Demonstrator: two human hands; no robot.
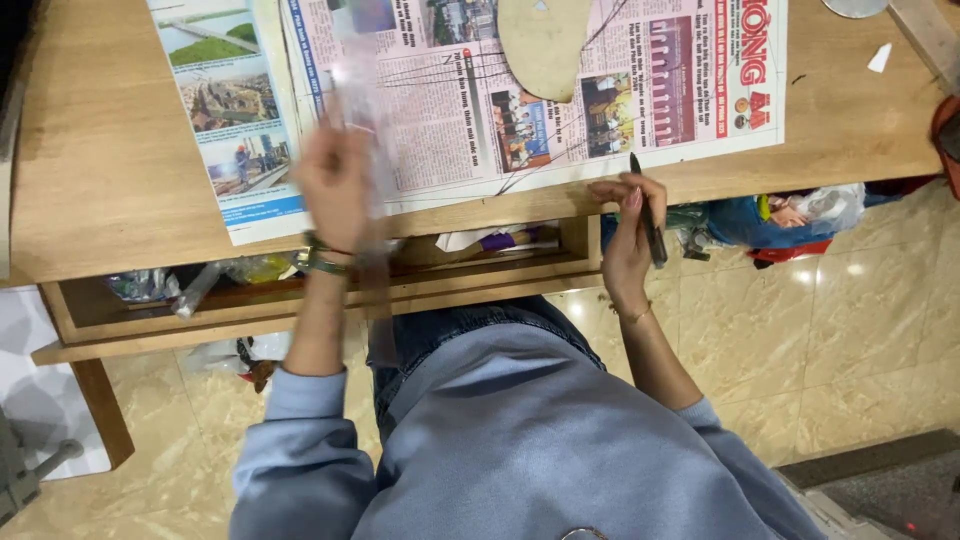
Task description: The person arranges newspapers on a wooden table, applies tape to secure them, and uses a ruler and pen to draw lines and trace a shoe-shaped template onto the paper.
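Note:
My left hand (335,180) is raised over the near edge of the wooden table (100,150) and grips a clear, blurred strip of plastic (362,120) that hangs past my wrist. My right hand (628,225) sits at the table's front edge, closed around a thin dark pen-like tool (648,215) that points up and away. Newspaper sheets (480,100) cover the tabletop ahead of both hands. A tan oval cut-out (545,40) lies on the paper, with thin dark threads (545,140) running across it.
An open drawer (300,290) under the table holds plastic bags and scraps. Coloured bags (780,215) lie on the tiled floor to the right. A small white scrap (879,57) rests near the table's right end. A white panel (40,400) stands at the lower left.

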